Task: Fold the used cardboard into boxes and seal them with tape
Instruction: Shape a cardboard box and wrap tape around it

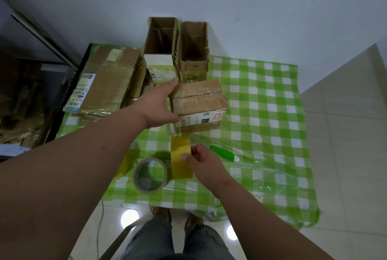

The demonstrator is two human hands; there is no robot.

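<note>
The left hand [159, 105] lies open against the left side of the closed box [200, 105] at mid-bench [272, 113]; its fingertips are hidden behind the box edge. The right hand [202, 163] pinches a yellow tape roll [181, 157], held upright just before the box. A second roll [149, 174] lies flat beside it. Two open boxes [178, 43] stand behind, contents hard to make out. Flat cardboard [104, 83] lies at left.

Beside the glossy plastic tape roll [181, 157], a matt cardboard box [199, 105] is seen under shiny tape; a glossy checked plastic cloth [270, 113] is spread beneath.
</note>
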